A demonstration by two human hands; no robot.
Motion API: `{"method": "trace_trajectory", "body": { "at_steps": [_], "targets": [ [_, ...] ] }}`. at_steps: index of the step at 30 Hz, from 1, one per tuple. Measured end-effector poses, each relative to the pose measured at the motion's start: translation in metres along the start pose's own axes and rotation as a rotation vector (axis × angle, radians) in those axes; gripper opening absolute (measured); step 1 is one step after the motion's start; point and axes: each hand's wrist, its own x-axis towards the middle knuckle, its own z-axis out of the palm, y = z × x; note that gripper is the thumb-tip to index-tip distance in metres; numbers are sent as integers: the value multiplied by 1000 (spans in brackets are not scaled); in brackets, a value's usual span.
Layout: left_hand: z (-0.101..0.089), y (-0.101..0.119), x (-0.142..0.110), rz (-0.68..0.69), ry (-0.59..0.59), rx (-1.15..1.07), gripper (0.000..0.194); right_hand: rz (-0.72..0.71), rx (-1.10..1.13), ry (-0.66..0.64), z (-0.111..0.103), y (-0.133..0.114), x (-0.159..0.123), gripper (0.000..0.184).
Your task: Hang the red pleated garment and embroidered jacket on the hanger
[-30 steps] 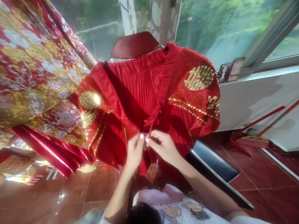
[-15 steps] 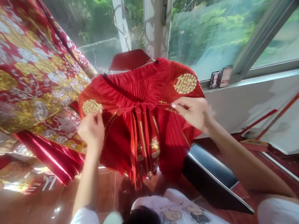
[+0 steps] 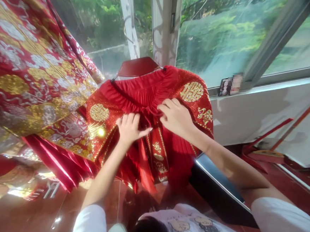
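A red garment [image 3: 178, 142] with gold embroidery hangs in front of me on a wine-red hanger [image 3: 138, 67]. Its gathered neckline is drawn together at the front, and red ribbons [image 3: 147, 162] trail down from there. On the left side of the front lies my left hand [image 3: 130, 129], fingers spread and thumb stretched toward the ribbons. Against the gathered fabric right of the tie rests my right hand [image 3: 175, 117], its fingers bent and thumb apart. I see nothing gripped in either hand. The tie itself is partly covered by the fingers.
A red, gold and silver patterned garment [image 3: 43, 70] hangs close on the left. Below the right forearm stands a dark, shiny box-like object [image 3: 218, 193]. Small items [image 3: 224, 86] sit on the windowsill, and a red-handled tool [image 3: 265, 136] leans at the right wall.
The hands first pinched the ties at the centre, then pulled them out sideways, drawing the neckline in. Now both have come back inward onto the fabric with fingers apart.
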Motion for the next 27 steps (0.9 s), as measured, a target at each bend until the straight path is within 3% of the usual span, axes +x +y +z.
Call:
{"method": "trace_trajectory", "body": {
  "at_steps": [4, 7, 11, 14, 17, 22, 27],
  "targets": [
    [-5, 37, 10, -90, -42, 279, 41, 58, -23, 27, 8, -9, 11, 21],
    [-8, 47, 18, -138, -98, 336, 25, 65, 13, 43, 15, -15, 16, 26],
    [-19, 45, 18, -154, -127, 173, 19, 118, 185, 55, 10, -20, 15, 15],
    [-29, 44, 17, -184, -131, 26, 19, 190, 353, -16, 1, -25, 15, 14],
    [-33, 43, 17, -205, -146, -94, 19, 266, 253, -64, 0, -33, 17, 21],
    [-33, 39, 17, -197, -99, -300, 17, 215, 150, -54, 11, -38, 18, 19],
    [-38, 40, 19, -244, 22, -492, 9, 443, 559, 59, 12, -39, 20, 7]
  ]
}}
